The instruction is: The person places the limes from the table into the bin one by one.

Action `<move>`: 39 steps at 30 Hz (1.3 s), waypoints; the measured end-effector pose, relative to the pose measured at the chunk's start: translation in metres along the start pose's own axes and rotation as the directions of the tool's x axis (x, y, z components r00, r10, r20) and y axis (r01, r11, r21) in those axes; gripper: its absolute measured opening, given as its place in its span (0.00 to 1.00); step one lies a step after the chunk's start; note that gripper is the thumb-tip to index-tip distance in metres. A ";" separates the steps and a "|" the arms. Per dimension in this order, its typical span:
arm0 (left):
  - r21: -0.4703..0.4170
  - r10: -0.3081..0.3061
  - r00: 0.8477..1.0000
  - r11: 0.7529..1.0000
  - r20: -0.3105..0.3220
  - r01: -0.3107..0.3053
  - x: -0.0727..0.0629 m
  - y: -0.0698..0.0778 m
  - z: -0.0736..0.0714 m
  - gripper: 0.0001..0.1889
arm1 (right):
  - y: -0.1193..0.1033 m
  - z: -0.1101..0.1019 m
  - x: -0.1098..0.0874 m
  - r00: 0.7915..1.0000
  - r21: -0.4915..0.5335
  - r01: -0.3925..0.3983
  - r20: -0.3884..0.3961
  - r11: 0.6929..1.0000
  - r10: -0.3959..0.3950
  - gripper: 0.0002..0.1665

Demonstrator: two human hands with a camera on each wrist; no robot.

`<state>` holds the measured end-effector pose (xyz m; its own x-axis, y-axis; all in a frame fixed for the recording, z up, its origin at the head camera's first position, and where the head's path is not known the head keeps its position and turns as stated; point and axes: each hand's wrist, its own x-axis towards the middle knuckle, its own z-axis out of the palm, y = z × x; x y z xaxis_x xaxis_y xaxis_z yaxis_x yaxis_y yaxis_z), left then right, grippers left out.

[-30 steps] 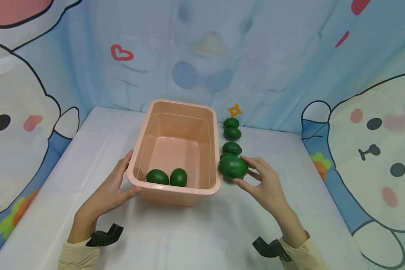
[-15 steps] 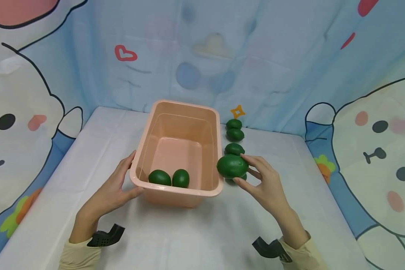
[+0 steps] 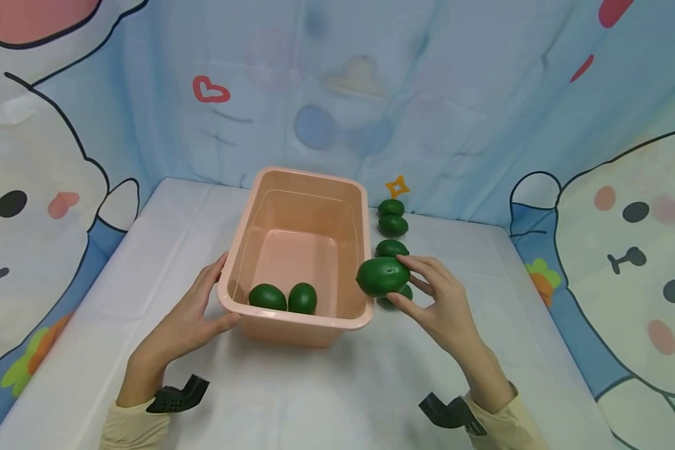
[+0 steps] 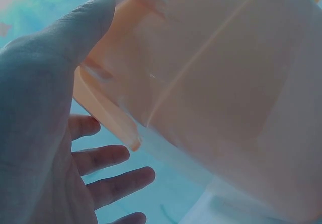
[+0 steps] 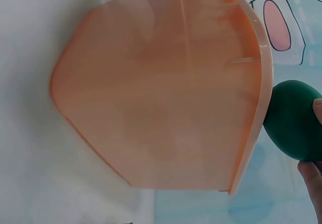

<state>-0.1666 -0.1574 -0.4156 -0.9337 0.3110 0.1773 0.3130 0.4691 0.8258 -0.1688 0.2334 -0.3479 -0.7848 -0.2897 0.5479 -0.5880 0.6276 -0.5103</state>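
My right hand (image 3: 441, 300) pinches a smooth dark green lime (image 3: 382, 277) between thumb and fingers, at the right rim of a pink plastic basin (image 3: 298, 322). In the right wrist view the lime (image 5: 294, 121) appears against the basin's rim (image 5: 264, 83). My left hand (image 3: 182, 319) rests at the basin's near left corner. Its thumb lies on the rim, and its other fingers (image 4: 121, 186) reach out fairly straight along the side. Inside the basin, one lime (image 3: 267, 297) and another lime (image 3: 302, 299) lie side by side at the near end.
Several more limes (image 3: 392, 225) form a row on the white-covered table (image 3: 455, 250), right of the basin; the held lime partly hides the near ones. Behind hangs a blue cartoon curtain (image 3: 444, 106). A black wrist mount (image 3: 180, 395) sits on each forearm.
My right hand has carried the lime slightly left, from above the row to the basin's right rim. The left hand stays at the basin's corner. The whole view has shifted a little.
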 end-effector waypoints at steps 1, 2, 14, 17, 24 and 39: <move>-0.002 -0.002 1.000 1.000 0.000 0.002 0.000 0.000 0.000 0.52 | -0.001 0.000 0.001 1.000 0.004 0.007 -0.001 1.000 -0.007 0.41; -0.001 -0.005 1.000 1.000 -0.001 0.005 0.000 0.000 0.001 0.52 | -0.002 0.000 0.001 1.000 0.010 0.014 -0.003 1.000 -0.014 0.40; -0.021 0.005 1.000 1.000 -0.011 -0.005 0.000 -0.004 0.007 0.52 | -0.007 -0.004 0.008 0.998 0.000 0.066 0.005 0.998 -0.066 0.36; -0.027 0.003 1.000 1.000 -0.012 -0.003 -0.001 -0.004 0.007 0.52 | -0.007 -0.003 0.009 0.996 0.014 0.092 0.008 0.996 -0.092 0.35; -0.008 -0.008 1.000 1.000 -0.010 0.008 -0.001 -0.003 0.007 0.52 | -0.001 -0.002 0.005 0.997 0.015 0.078 0.020 0.997 -0.078 0.33; 0.011 -0.016 1.000 1.000 -0.005 0.016 0.000 -0.002 0.002 0.52 | 0.047 -0.008 -0.032 0.992 -0.098 -0.116 0.047 0.988 0.121 0.31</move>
<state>-0.1663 -0.1565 -0.4186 -0.9393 0.2997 0.1668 0.3002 0.4832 0.8224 -0.1701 0.2776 -0.3840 -0.8585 -0.2453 0.4503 -0.4708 0.7250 -0.5026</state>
